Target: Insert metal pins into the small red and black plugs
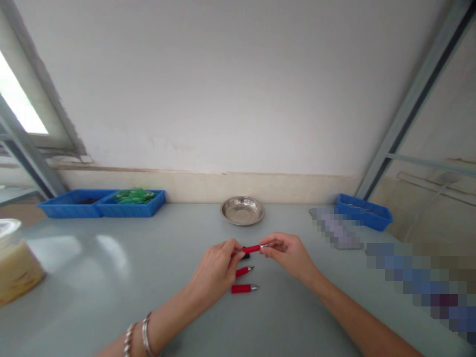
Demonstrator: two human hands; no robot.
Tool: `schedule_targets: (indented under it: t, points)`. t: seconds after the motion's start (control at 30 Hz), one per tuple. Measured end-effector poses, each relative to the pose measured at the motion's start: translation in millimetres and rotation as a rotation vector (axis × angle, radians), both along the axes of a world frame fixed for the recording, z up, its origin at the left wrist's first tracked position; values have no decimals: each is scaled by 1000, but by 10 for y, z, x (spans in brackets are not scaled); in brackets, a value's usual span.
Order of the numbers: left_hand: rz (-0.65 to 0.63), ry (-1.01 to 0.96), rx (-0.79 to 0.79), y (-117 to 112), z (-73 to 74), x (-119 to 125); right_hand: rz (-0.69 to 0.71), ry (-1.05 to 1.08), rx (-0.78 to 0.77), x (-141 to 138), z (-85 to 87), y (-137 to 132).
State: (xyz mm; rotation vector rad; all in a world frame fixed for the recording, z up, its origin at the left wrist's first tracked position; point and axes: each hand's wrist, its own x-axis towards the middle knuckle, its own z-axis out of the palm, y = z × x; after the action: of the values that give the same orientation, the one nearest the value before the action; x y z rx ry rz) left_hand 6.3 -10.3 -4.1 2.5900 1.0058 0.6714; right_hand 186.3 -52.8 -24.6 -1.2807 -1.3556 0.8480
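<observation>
A small red piece with a silver tip [253, 248] is held level above the grey table [111, 277], one hand at each end. My left hand [217, 267] pinches its left end, my right hand [286, 253] pinches the silver-tipped right end. Two more red pieces with silver tips lie on the table just below: one [244, 271] under the held one, another [243, 288] nearer to me. A small dark part [246, 256] shows by my left fingers. Bracelets circle my left wrist.
A round metal dish [242, 210] sits at the back centre. Two blue trays [102, 203] stand at the back left, one holding green parts [134, 196]. Another blue tray [364, 211] is back right. A clear jar [15, 263] stands at the left edge.
</observation>
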Motion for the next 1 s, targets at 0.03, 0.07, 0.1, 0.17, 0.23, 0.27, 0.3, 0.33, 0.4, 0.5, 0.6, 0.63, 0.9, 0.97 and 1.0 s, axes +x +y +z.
schedule_targets:
  t: [0.03, 0.07, 0.1, 0.17, 0.23, 0.27, 0.3, 0.33, 0.4, 0.5, 0.6, 0.63, 0.9, 0.97, 1.0]
  points:
    - [4, -3, -3, -3, 1, 3, -5, -5, -2, -2, -1, -1]
    - [6, -5, -6, -6, 1, 6, -8, -11, -3, -4, -1, -2]
    - [6, -9, -10, -9, 1, 9, -11, -14, -3, -9, 3, -5]
    - [6, -17, -13, -14, -4, 12, -15, -8, -5, -22, 13, -11]
    - [5, -26, -23, -15, -11, 11, -17, 13, -9, -39, 21, -16]
    - [3, -31, -31, -16, -15, 9, -16, 28, -11, -47, 22, -17]
    - [0, -35, -40, -16, -20, 7, -15, 42, -13, -53, 20, -16]
    - [-3, -39, -49, -16, -24, 5, -12, 54, -15, -57, 14, -13]
    - [-5, -41, -61, -16, -31, 0, -4, 61, -19, -56, -2, -7]
    - [-5, -25, -61, -18, -39, -3, 14, -11, -10, -39, -21, -6]
    - [-11, -7, -40, -22, -44, -2, 30, -172, 16, -21, -13, -21]
    - [-15, -3, -33, -24, -46, -1, 29, -234, 26, -17, -6, -28]
    - [-22, 7, -10, -19, -50, -1, 66, -584, 51, -11, 153, -123]
    - [-24, 2, -11, -13, -45, -5, 76, -644, 63, -12, 200, -155]
    - [-27, 5, -7, -13, -41, -6, 86, -655, 61, -10, 216, -166]
